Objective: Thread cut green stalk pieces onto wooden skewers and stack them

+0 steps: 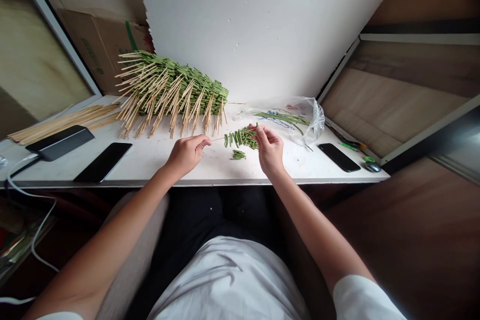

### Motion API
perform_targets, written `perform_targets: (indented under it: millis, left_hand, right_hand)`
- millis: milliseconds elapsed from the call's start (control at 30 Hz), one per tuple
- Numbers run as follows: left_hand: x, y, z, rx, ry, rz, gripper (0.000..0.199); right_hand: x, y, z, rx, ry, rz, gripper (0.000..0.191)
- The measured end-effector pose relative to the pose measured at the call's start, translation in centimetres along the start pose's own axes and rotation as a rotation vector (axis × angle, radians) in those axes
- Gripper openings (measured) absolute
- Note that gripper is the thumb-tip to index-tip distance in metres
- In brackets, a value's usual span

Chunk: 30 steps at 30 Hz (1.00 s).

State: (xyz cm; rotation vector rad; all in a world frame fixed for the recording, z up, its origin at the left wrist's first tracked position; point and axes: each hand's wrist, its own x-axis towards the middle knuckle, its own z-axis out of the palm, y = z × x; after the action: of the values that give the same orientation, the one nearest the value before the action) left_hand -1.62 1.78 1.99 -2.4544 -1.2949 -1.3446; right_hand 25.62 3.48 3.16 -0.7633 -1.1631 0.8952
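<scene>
My left hand pinches the bare end of a thin wooden skewer. Several short green bean pieces sit crosswise along the skewer's middle, though some may lie on the table behind it. At the skewer's other end, my right hand is closed, thumb and fingers around a bean piece at the tip. Below the skewer, a small heap of cut beans rests on the white table. Behind my left hand rises a large stack of filled bean skewers, their bare sticks pointing toward me.
Loose skewers lie at the left, near a black device with a cable and a phone. A clear plastic bag with long beans sits back right. Another phone and a mouse-like object lie right. A white board stands behind.
</scene>
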Motion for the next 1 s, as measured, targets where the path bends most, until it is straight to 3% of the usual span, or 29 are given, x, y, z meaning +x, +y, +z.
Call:
perform_targets:
  millis: [267,533,1000]
  left_hand:
    - [0.1,-0.6,0.0,-0.109,-0.184,-0.064,0.025]
    - [0.3,0.1,0.1,-0.2,0.017,-0.074,0.022]
    - [-0.4,-0.4,1.0,-0.14,-0.05,-0.028,0.023]
  right_hand:
    - [0.2,-1.4,-0.1,-0.079,-0.023,-0.03,0.037]
    - [1.1,-0.5,-1.0,-0.041,0.003,0.016,0.037]
    - [-0.4,-1.4,0.5,-0.063,-0.022,-0.031,0.038]
